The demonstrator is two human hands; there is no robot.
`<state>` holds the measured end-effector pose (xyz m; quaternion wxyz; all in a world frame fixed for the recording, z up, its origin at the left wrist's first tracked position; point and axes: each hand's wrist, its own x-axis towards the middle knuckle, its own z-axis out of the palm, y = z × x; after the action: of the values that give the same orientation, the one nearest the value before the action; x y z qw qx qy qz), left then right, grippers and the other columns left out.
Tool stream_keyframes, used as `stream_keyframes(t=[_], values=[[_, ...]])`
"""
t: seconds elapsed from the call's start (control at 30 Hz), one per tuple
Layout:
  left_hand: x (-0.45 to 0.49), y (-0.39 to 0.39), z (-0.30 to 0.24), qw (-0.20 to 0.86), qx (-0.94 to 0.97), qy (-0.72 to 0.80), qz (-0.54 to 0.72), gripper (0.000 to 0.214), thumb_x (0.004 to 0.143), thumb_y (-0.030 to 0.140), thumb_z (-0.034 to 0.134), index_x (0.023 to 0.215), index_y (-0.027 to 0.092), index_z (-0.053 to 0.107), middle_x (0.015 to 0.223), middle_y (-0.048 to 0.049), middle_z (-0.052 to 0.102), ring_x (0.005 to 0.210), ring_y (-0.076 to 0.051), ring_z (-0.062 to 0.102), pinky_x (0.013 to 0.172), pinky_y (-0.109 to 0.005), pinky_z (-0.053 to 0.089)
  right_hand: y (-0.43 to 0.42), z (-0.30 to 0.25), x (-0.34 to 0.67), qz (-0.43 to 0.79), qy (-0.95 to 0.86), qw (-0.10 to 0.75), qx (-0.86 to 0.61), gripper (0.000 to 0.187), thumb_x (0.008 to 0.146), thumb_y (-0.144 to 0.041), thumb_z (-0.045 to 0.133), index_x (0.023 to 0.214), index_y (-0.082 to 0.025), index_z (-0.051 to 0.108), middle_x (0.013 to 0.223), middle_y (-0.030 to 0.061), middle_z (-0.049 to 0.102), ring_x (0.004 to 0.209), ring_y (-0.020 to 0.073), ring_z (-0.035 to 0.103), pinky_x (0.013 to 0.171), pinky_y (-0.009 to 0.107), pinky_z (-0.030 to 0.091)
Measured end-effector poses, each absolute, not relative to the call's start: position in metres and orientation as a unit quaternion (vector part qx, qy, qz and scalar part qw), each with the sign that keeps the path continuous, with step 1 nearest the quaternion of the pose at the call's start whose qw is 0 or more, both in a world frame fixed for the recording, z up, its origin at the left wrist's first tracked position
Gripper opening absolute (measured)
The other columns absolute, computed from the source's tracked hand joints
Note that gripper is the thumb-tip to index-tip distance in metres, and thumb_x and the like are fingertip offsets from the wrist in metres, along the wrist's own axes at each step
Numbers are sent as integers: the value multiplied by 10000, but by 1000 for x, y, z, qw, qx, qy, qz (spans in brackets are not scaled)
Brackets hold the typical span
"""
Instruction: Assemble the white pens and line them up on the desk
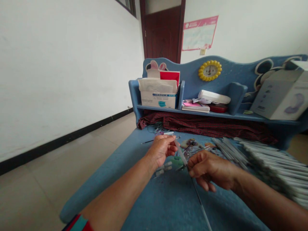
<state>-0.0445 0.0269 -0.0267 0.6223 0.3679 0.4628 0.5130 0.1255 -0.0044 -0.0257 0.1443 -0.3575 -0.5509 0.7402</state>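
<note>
Over the blue desk, my left hand [161, 150] pinches the upper end of a narrow translucent sleeve [181, 152] between thumb and fingers. My right hand [209, 170] is closed around a long thin rod [201, 202], just below where the sleeve and rod meet. The rod slants toward me, dark near the hand and paler lower down. Whether its tip sits inside the sleeve is hard to make out. Several small translucent caps [164, 169] lie under my left hand. Thin metal pieces [196, 150] are scattered behind my hands.
Many pale rods [271, 163] lie in rows on the right of the blue desk [108, 179]. A dark red checked cloth [204, 123] runs below the shelf. On the shelf stand a mask box [157, 99], stacked papers [195, 107] and a white carton [279, 93].
</note>
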Motion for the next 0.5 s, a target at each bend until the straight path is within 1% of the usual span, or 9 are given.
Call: stream_keyframes(t=[0.1,0.23,0.3,0.4,0.5], values=[[-42,26,-28,647,339,462,502,173,777,138,555,608,97,549,473,-28,578,333,-81,502,295,-148,364,0,-27,127,744,-533,164,-368,156,602,-230,568,496,-156,481,326,-15,527,200,56,369,222,129,250],[-42,29,-33,672,295,461,499,186,790,120,528,613,78,566,483,-48,599,335,-89,522,305,-157,394,1,-25,126,733,-526,201,-382,202,652,-253,588,513,-158,476,319,-20,511,200,54,360,233,134,235],[-44,31,-34,681,266,457,506,208,812,110,494,624,70,575,467,-44,595,337,-84,528,333,-159,425,-1,-21,125,713,-526,252,-388,245,687,-294,598,526,-160,471,313,-29,493,204,48,342,239,136,219],[-49,34,-32,685,226,440,534,229,833,89,452,634,83,565,440,-21,582,351,-80,543,374,-159,458,-4,-12,123,676,-528,341,-384,295,754,-404,570,603,-161,498,330,-40,486,230,45,339,259,138,220],[-55,37,-26,683,201,416,566,246,842,70,426,633,83,554,453,-29,595,361,-81,553,387,-160,469,-3,-7,125,635,-545,392,-381,307,783,-449,544,682,-160,528,359,-39,503,263,50,358,284,144,240]])
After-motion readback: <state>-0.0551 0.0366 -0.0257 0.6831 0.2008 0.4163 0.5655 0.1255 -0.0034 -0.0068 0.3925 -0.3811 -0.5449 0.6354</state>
